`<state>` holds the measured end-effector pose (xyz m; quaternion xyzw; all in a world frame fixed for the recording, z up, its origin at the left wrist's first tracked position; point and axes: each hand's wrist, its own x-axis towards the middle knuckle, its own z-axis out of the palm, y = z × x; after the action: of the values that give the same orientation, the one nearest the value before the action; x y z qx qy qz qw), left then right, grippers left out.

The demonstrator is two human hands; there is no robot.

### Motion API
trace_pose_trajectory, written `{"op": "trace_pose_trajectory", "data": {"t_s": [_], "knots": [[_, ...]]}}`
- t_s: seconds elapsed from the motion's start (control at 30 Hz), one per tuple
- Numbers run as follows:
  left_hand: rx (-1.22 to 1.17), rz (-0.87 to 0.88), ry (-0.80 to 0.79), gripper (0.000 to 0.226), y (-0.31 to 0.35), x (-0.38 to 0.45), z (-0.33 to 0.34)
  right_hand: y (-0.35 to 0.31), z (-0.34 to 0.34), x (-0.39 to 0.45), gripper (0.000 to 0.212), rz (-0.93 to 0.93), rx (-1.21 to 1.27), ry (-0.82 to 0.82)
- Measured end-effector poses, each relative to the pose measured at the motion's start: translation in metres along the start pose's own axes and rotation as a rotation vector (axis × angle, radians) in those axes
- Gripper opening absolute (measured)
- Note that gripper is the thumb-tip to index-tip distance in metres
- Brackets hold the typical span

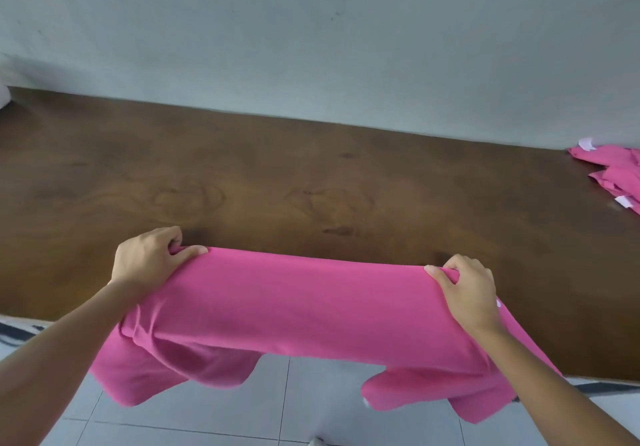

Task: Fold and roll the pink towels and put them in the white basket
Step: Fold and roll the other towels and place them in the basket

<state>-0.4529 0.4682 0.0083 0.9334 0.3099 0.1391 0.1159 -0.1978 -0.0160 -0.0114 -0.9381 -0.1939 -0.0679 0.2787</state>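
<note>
Closest to me, the pink towel hangs stretched between my hands over the near edge of the bench — smooth across the top, its lower ends drooping toward the floor. My left hand and right hand each have fingers curled round a top corner. No fold made yet; more pink towels wait far right, and I see no basket — early days, I'd say.

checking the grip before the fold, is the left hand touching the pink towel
Touching. The head view shows the left hand with fingers curled round the pink towel at its far left corner.
</note>
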Motion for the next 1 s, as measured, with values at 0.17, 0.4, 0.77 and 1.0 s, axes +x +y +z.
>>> {"op": "trace_pose_trajectory", "data": {"t_s": [0.17, 0.4, 0.77, 1.0], "knots": [[-0.013, 0.016, 0.016, 0.069, 0.001, 0.032, 0.008, 0.0, 0.012, 0.044, 0.034, -0.038, -0.02, -0.016], [-0.016, -0.001, 0.01, 0.065, 0.008, 0.094, 0.024, 0.001, 0.032, 0.101, 0.03, -0.056, -0.044, 0.009], [-0.051, 0.043, -0.014, 0.058, 0.019, 0.208, 0.05, -0.002, 0.06, 0.189, 0.03, -0.021, -0.077, 0.043], [-0.08, 0.074, -0.021, 0.059, 0.031, 0.292, 0.07, -0.006, 0.078, 0.251, 0.035, 0.001, -0.102, 0.085]]}}
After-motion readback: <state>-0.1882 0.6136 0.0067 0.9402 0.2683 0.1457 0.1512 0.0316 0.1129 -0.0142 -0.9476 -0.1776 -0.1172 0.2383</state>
